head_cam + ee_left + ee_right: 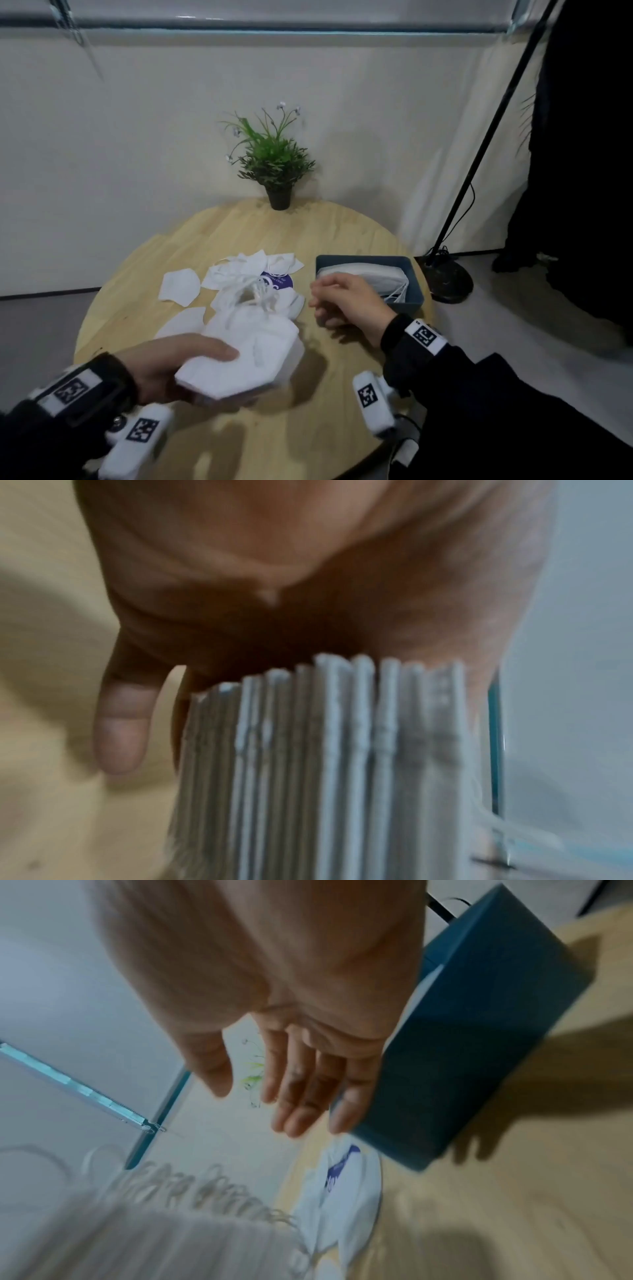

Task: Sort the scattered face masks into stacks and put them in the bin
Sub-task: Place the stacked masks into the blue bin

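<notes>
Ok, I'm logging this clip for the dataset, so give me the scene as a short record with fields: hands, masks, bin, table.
left hand: grips a stack of white masks above the table's near side
right hand: holds nothing, fingers loosely curled, beside the bin
loose masks: scattered white masks mid-table, ear loops tangled
bin: blue, on the table's right side, already holding a mask stack
table: round, wooden
other: potted plant at the far edge
</notes>
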The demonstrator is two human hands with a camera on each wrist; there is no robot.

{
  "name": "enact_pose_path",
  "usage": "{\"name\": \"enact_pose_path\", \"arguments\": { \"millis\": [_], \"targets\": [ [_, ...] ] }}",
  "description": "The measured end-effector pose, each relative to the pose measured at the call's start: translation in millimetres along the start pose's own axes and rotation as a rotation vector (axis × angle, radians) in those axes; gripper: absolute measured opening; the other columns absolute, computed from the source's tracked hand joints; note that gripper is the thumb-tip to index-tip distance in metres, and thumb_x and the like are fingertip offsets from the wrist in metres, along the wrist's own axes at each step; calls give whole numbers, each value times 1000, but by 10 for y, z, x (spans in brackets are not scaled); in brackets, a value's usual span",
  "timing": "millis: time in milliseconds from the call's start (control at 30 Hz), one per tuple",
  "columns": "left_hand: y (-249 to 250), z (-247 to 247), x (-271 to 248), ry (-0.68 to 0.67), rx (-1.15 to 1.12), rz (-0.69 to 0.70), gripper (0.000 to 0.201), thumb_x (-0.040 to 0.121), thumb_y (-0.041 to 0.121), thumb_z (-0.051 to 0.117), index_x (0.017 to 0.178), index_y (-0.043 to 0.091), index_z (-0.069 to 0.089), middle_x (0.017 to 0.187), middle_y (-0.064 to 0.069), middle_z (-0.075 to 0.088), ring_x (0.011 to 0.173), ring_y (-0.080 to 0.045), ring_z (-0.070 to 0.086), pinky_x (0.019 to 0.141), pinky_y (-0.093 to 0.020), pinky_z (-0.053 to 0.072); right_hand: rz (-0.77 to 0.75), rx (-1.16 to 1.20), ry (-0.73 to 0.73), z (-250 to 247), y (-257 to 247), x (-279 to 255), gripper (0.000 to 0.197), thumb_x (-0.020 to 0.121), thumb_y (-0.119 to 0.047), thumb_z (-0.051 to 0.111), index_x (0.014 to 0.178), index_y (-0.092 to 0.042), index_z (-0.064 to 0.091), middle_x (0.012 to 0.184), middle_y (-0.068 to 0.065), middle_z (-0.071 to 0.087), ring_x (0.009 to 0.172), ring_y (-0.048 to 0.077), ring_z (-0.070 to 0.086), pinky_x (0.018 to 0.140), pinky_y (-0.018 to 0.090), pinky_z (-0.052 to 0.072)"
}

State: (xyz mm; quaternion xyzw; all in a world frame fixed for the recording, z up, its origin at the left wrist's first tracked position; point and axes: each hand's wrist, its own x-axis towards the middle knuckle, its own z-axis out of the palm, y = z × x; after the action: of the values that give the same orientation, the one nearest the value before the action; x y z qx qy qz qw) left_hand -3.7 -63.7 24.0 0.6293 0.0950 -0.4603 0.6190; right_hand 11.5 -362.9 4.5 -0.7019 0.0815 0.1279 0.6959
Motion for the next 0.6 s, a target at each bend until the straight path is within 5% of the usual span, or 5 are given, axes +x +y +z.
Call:
{"name": "enact_pose_path", "arguments": {
  "millis": [100, 200, 300, 433, 600],
  "targets": [
    [210, -92, -58, 127, -246, 128, 90, 28, 19, 105, 112, 5, 76, 113, -26, 72, 96, -42, 71, 91, -59, 57, -129, -100, 146, -147, -128, 122, 16, 97, -18, 66, 98, -5, 75, 78, 5, 72, 71, 17, 61, 58, 24, 46],
    [527, -32, -50, 239, -245, 316, 81, 43, 30, 102, 118, 18, 73, 109, -11, 77, 100, -30, 69, 111, -55, 44, -93, -396, 90, -240, -270, 389, 19, 96, -13, 61, 92, -8, 79, 83, 8, 75, 74, 17, 63, 68, 27, 50],
    [897, 79, 5, 264, -49, 472, 74, 56, 40, 94, 122, 15, 73, 113, -6, 78, 97, -24, 74, 98, -41, 55, 31, -787, -162, -271, -439, 674, 29, 96, -7, 55, 106, -18, 80, 92, 1, 73, 79, 13, 64, 67, 18, 50],
    [1307, 102, 228, 384, 319, 708, 71, 69, 35, 88, 133, 22, 60, 119, -2, 76, 106, -28, 75, 91, -52, 60, 145, -848, -332, -207, -558, 857, 33, 96, 6, 49, 117, -10, 68, 76, 1, 68, 51, 4, 57, 46, 16, 44],
    [1554, 50, 600, 474, 471, 719, 91, 58, 46, 92, 136, 27, 48, 122, 4, 70, 107, -19, 72, 87, -47, 61, 255, -856, -231, -251, -371, 1022, 10, 94, -8, 61, 88, -2, 64, 67, 11, 64, 50, 21, 58, 51, 26, 47]
  ]
}}
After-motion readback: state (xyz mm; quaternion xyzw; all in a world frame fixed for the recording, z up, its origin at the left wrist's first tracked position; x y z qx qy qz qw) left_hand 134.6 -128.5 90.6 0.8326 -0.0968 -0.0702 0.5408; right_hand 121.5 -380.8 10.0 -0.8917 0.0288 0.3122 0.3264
